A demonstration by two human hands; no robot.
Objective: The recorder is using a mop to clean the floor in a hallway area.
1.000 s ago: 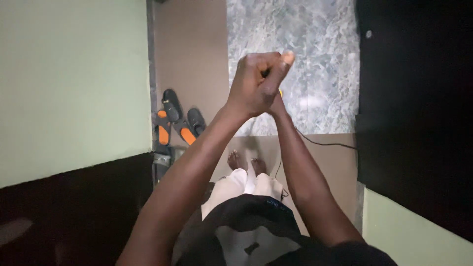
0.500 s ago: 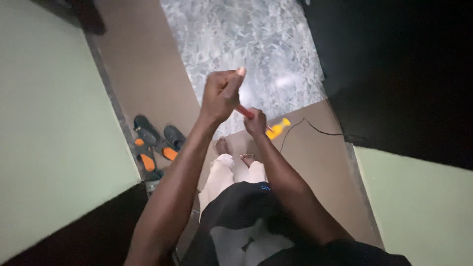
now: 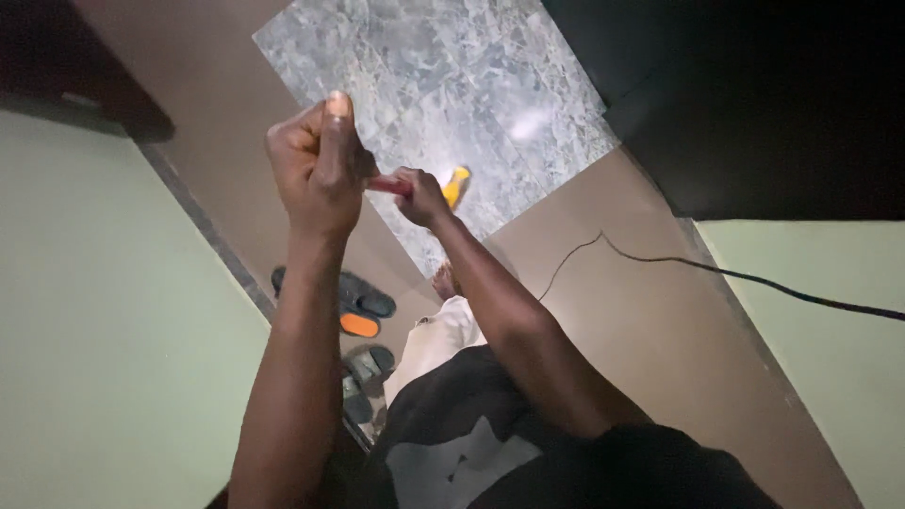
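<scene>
Red-and-yellow tool [image 3: 424, 186], apparently a screwdriver-like implement with a red shaft section and a yellow end, is being held in the air between both hands, above the grey marbled floor tiles [image 3: 443, 85]. Left hand [image 3: 319, 165] is closing into a fist, fingers [image 3: 330, 123] pressed together around the red end; what lies inside the fist cannot be told. Right hand [image 3: 421, 196] is gripping the middle, fingers curled tight. Judged from this, the handling is under way and nothing is set down yet. Sandals [image 3: 356, 306] are lying by the green wall [image 3: 104, 311]; a black cable [image 3: 716, 273] is crossing the brown floor [image 3: 650, 349].
</scene>
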